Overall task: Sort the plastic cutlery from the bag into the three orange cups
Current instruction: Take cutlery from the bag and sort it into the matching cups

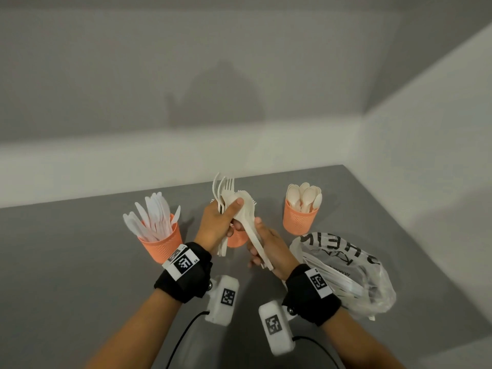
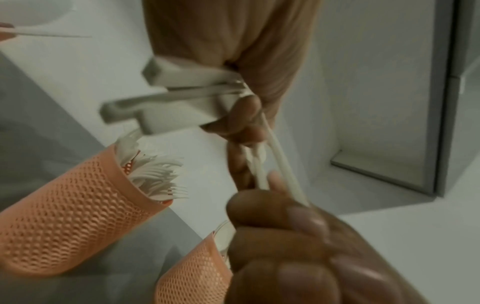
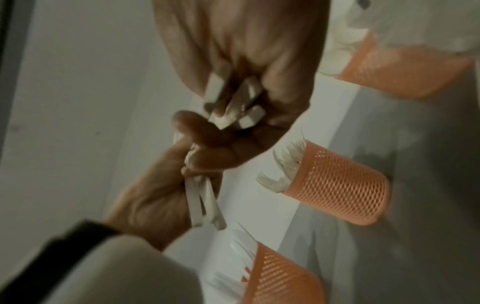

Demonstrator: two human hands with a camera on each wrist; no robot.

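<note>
Left hand grip and right hand grip both curled round fork bundle. Risk: loose forks slipping past middle cup onto desk.

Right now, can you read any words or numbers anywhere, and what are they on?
"HEI": partial big black letters, upside down on the crumpled plastic bag; the rest is folded away.
"www": small, upside down on the same bag; what follows is unreadable.
"L5": perhaps, tiny, beside the square code on the left wristband tag.
Other tags: patterns only.
</note>
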